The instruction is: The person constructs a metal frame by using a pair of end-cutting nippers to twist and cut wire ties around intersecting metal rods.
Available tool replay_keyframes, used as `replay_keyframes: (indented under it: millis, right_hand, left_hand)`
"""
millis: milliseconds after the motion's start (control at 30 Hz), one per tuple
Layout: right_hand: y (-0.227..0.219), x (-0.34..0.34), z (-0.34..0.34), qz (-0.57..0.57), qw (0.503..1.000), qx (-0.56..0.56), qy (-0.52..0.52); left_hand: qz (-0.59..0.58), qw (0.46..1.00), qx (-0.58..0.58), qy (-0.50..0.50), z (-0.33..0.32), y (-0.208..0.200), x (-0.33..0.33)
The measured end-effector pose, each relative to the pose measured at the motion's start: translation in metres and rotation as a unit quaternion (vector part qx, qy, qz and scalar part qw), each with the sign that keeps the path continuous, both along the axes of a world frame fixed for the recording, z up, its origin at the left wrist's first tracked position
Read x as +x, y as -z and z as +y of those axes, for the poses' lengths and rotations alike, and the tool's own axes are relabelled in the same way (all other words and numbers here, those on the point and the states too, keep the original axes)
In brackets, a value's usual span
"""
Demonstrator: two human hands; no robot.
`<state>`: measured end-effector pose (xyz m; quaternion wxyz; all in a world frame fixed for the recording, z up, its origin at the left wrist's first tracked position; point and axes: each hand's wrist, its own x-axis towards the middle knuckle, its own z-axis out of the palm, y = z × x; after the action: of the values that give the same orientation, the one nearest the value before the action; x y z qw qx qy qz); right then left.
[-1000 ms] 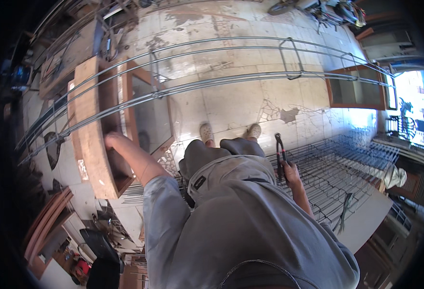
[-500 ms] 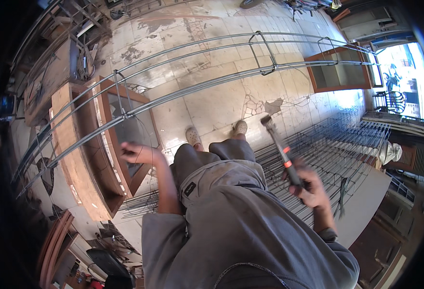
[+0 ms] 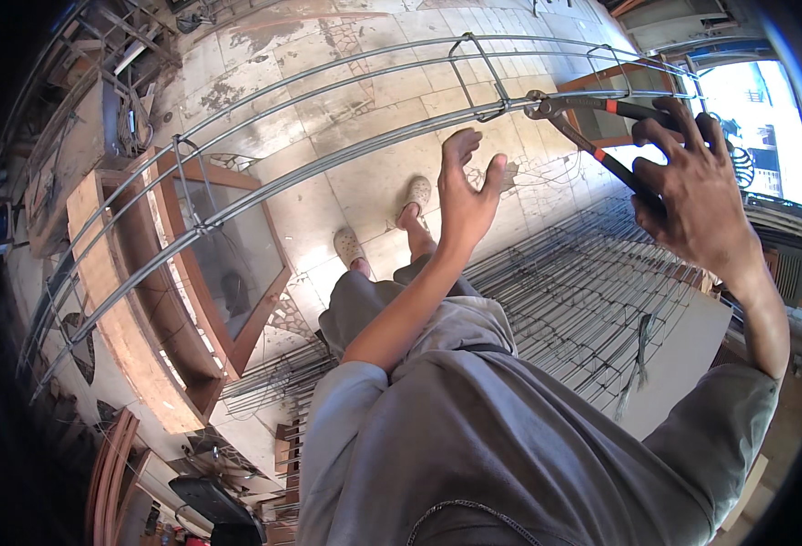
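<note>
My right hand (image 3: 697, 200) grips end-cutting pincers (image 3: 586, 143) with black handles and orange bands. The handles are spread wide between thumb and fingers. Their jaws meet the long steel bars (image 3: 437, 123) just right of a square stirrup (image 3: 489, 68); whether they bite on a tie wire there is too small to tell. My left hand (image 3: 467, 196) is raised below the bars, thumb and fingers apart, with nothing visible in it. Bars and stirrups form a long cage that crosses in front of me from left to right.
At my right lies a stack of steel mesh (image 3: 574, 300), with a bundle of dark wires (image 3: 642, 350) on it and a pale board (image 3: 679, 364) beside it. A wooden cabinet (image 3: 114, 337) with a glazed door stands at left, beneath the cage. My shoes (image 3: 347, 245) rest on cracked tiles.
My right hand has carried the pincers up and forward to the bars, and their handles have spread. My left hand has swung from the left toward the middle. My feet have shifted.
</note>
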<state>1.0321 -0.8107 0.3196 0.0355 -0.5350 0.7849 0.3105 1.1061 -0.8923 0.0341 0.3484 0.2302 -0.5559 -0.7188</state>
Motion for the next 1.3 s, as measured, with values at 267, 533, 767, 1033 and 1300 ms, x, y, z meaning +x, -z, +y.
replay_keyframes:
  millis: [267,533,767,1033,1300]
  right_hand:
    - [-0.006,-0.027,-0.039,0.01,0.994,0.092,-0.055]
    - [-0.009,-0.037,-0.055,0.006,0.98,0.148,-0.132]
    - [-0.017,-0.036,-0.06,0.019,0.973,0.188,-0.134]
    - [-0.016,-0.046,-0.063,-0.019,0.975,0.128,-0.18]
    - [-0.015,-0.043,-0.064,0.067,0.955,0.139,-0.252]
  left_hand:
    - [0.041,0.999,0.027,0.001,-0.009,-0.003,-0.041]
    - [0.076,0.993,0.088,0.008,-0.015,-0.003,-0.052]
    - [0.061,0.991,0.117,-0.015,-0.012,-0.006,-0.058]
    - [0.054,0.99,0.13,-0.022,-0.011,-0.012,-0.057]
    - [0.045,0.989,0.134,-0.03,-0.01,-0.015,-0.056]
